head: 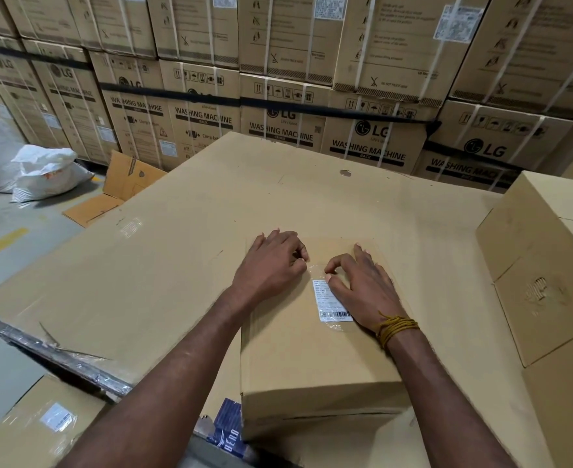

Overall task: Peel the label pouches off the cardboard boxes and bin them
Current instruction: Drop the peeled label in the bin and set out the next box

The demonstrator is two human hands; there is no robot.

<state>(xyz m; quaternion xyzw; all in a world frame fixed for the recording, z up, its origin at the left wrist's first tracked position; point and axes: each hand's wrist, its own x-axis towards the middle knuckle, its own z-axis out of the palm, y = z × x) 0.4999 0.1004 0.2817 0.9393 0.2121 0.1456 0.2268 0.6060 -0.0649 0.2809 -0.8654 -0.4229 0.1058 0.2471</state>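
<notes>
We work clear label pouch stuck flat on top of small cardboard box. Left hand and right hand curl fingertips, picking at pouch's far edge; firm grip not evident. We judge: lift corner first, peel low and slow. White sacks on floor left, contents hidden.

Two bare hands rest on one small plain cardboard box: a left hand and a right hand. That box carries one clear plastic label pouch. Right of it stands one larger plain cardboard box. Under both lies one big flat cardboard sheet. Left of the sheet, on the floor, sit two white woven sacks and one opened brown carton.
</notes>
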